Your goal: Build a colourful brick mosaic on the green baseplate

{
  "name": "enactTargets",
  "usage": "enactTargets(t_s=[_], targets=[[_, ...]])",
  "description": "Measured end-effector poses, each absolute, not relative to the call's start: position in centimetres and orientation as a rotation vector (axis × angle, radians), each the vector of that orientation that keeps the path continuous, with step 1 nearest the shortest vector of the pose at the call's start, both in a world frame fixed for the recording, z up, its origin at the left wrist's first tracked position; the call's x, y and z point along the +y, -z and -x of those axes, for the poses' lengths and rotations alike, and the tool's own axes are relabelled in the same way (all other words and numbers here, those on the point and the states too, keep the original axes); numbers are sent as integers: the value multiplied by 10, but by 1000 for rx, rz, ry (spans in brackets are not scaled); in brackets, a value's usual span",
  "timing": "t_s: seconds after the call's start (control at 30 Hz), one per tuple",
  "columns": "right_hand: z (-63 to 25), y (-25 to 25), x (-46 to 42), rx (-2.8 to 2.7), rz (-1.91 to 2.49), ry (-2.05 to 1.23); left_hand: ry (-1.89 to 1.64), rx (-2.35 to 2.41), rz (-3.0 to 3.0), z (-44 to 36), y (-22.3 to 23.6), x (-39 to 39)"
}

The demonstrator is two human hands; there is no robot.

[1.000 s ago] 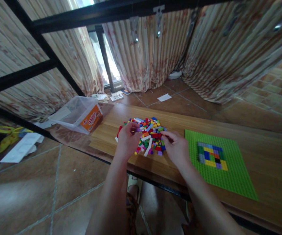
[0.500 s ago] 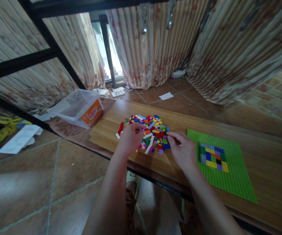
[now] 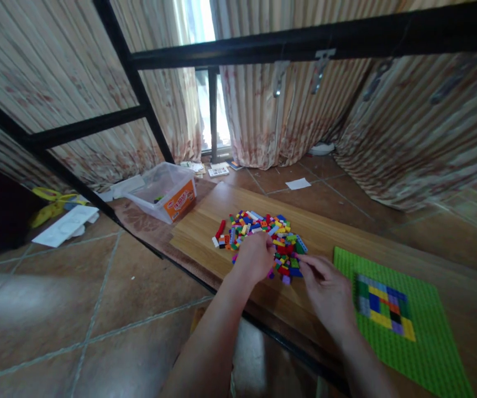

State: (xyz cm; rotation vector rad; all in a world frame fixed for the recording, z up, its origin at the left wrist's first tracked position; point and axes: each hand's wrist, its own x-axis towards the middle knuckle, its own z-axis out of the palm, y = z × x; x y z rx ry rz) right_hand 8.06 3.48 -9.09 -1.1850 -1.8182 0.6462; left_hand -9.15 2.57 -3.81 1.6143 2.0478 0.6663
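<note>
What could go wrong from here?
Spill: the brick pile is loose, so sweeping could push pieces such as the purple brick off the near side of the wooden tabletop.

Bump: the right hand is close to the green baseplate and might nudge it.

Missed piece: the left hand hides part of the pile from this camera, so a brick there could be overlooked.

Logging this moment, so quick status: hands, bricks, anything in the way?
Left hand at brick pile, grip unclear. Right hand at pile's right edge, grip unclear. Bricks heaped, mixed colours. Nothing visibly blocking either hand.
</note>
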Motion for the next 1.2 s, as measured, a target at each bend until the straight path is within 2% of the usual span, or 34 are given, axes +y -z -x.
enactTargets(t_s=[0.37, 0.6, 0.97, 1.2], targets=[[-90, 100, 35, -1833, 1213, -601, -667, 2030, -1643, 80, 46, 26], [-90, 94, 32, -1817, 1211, -613, -732, 2437, -1495, 129, 47, 42], [-101, 93, 34, -1810, 1228, -605, -342, 2511, -1714, 147, 68, 74], [-105, 87, 35, -1805, 1221, -604, -325, 2526, -1686, 148, 67, 78]])
